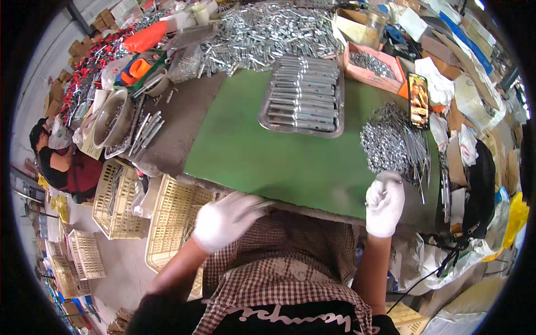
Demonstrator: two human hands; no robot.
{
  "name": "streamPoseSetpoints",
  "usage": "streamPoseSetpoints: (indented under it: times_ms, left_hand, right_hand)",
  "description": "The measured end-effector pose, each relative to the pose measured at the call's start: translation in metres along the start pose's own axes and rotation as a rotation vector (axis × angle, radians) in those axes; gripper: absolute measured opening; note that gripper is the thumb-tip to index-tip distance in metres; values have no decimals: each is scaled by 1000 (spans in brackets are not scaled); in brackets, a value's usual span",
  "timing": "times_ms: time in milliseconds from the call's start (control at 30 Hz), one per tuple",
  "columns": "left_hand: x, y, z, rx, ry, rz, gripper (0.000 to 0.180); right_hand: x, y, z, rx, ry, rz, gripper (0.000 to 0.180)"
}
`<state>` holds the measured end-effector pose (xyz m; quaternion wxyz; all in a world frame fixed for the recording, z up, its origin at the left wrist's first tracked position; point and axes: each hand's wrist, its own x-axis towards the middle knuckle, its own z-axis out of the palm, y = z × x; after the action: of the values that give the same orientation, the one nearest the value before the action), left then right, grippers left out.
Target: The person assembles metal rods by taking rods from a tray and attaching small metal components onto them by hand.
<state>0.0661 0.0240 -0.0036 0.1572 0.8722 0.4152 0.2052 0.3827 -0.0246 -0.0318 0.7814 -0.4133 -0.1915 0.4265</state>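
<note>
Midway, seemingly: a metal tray (302, 96) at the desk's far edge is filled with parts; right hand (384, 203) pinches a thin metal piece by the heap (393, 140); left hand (226, 219), blurred, grip unclear.

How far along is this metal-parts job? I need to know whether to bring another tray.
Done: the metal tray on the green mat holds rows of laid-out metal pieces. In hand: the gloved right hand is at the edge of the loose pile of small parts; the left hand is blurred near the table edge. Left: that pile and the big heap behind the tray are still unsorted.
</note>
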Motion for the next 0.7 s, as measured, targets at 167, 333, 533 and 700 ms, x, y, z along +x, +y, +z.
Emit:
streamPoseSetpoints:
  times_ms: [167, 333, 533, 700]
  left_hand:
    - [-114, -72, -42, 323, -310, -653, 29]
    - [-9, -39, -45, 116, 211, -247, 20]
    - [195, -25, 5, 139, 325, 391, 23]
    - [284, -26, 40, 378, 156, 194, 25]
  right_hand:
    - [-3, 3, 16, -185, 2, -16, 21]
    - [-7, -1, 24, -204, -44, -52, 30]
    - [-10, 0, 21, -413, -18, 0, 29]
    - [-12, -2, 29, -481, 18, 8, 30]
